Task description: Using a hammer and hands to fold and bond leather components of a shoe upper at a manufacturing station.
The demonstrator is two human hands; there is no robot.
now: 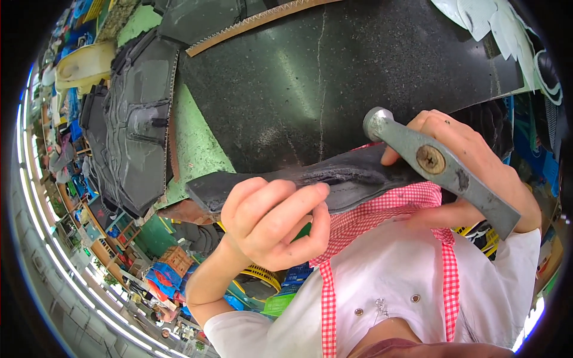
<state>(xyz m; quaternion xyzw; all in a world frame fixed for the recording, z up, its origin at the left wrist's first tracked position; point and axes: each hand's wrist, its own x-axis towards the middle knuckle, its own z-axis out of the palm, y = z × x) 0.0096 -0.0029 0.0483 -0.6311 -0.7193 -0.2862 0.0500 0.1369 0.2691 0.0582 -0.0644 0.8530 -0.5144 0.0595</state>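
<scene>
A metal hammer with a round striking face, a flat tapered end and a screw set in its middle is in my right hand. The handle is hidden beneath the head. Fingertips of that hand rest at the right part of a dark, folded leather-like piece, which stretches across in front of me along the slab's near edge. Over the left part of this piece, my left hand is closed in a pinch, thumb against curled fingers. What sits between those fingertips, if anything, is hidden.
Beyond the piece lies a dark, cracked stone slab on a green worktop. A stack of dark cut pieces stands at left. A brown strip with a zigzag edge lies at the far side, pale sheets at far right.
</scene>
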